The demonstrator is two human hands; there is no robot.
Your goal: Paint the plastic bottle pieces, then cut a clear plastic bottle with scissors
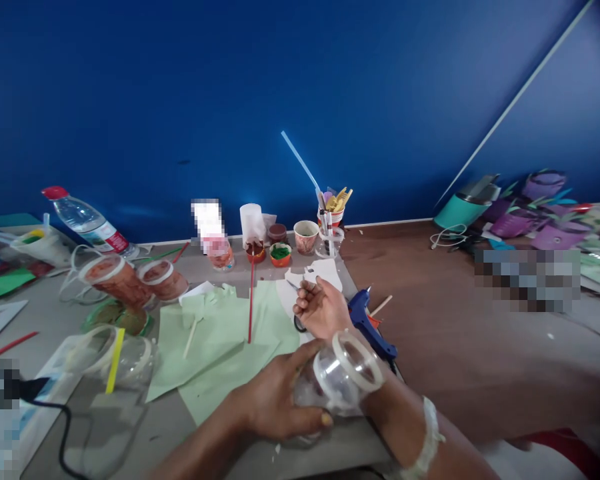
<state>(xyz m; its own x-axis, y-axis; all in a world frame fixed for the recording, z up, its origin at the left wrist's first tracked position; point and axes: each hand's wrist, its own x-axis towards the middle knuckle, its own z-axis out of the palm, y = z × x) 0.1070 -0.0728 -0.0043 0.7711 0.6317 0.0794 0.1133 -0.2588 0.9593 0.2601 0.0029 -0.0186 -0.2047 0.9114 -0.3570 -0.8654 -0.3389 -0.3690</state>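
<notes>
My left hand (283, 393) is wrapped round a clear plastic cup (337, 383) with a thick whitish rim, tilted near the table's front edge. Beyond it, my right hand (323, 307) reaches over the white paper (325, 272), its fingers curled closed. A thin grey pointed tip sticks out by those fingers; what it belongs to is hidden. A dark loop (299, 325), perhaps a scissor handle, shows below the fingers. Beside the right wrist lies a blue glue gun (369, 323). Light green paper sheets (220, 333) spread to the left, with a red stick (251, 300) over them.
Along the wall stand paint cups (281, 255), a paper cup (306, 237) and a cup of wooden cutlery (337, 203). Leftward are a water bottle (93, 223), brown-coated cups (115, 277) and clear cups (135, 360). A black cable (67, 420) trails front left. Purple pots (563, 230) sit far right.
</notes>
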